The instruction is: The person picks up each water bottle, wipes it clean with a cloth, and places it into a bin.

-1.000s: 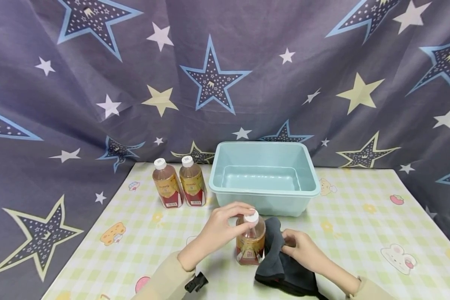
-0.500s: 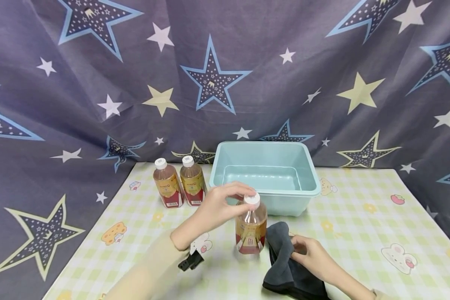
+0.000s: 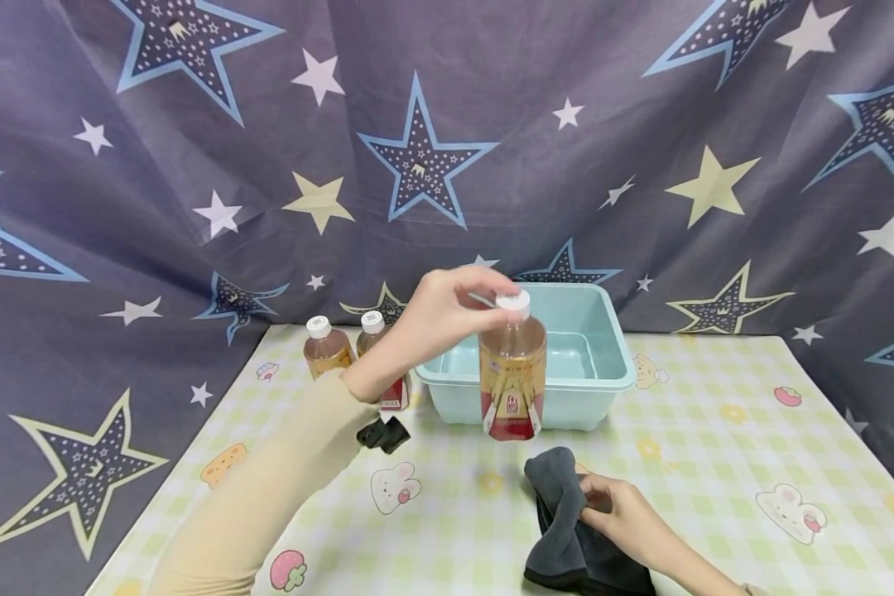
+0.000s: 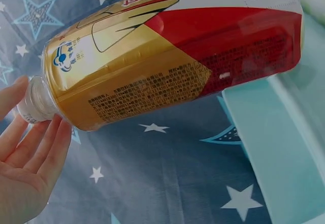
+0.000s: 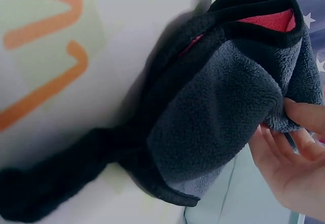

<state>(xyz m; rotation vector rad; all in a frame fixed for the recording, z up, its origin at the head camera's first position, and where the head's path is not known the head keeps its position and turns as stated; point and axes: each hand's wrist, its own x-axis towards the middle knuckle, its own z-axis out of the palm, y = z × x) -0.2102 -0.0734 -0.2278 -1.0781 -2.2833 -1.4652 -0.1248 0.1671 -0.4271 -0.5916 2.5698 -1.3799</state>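
Note:
My left hand (image 3: 439, 319) pinches the white cap (image 4: 38, 102) of a drink bottle (image 3: 512, 377) with a gold and red label. The bottle hangs upright above the table and overlaps the front of the light blue plastic tub (image 3: 581, 406) in the head view. Near the front of the table, my right hand (image 3: 629, 521) pinches a dark grey fleecy cloth (image 3: 562, 530) between thumb and fingers. In the right wrist view the cloth (image 5: 218, 107) shows black edging, a red inner side and a black strap (image 5: 56, 178) trailing off.
Two similar bottles, one at the far left (image 3: 326, 354) and one beside it (image 3: 396, 396), stand left of the tub, partly hidden by my left arm. A green checked cloth (image 3: 700, 430) covers the table. Behind it hangs a dark curtain (image 3: 536, 190) with stars.
My left hand has lifted the bottle off the table, up and away towards the tub. My right hand has drawn the grey cloth slightly to the right, away from where the bottle stood.

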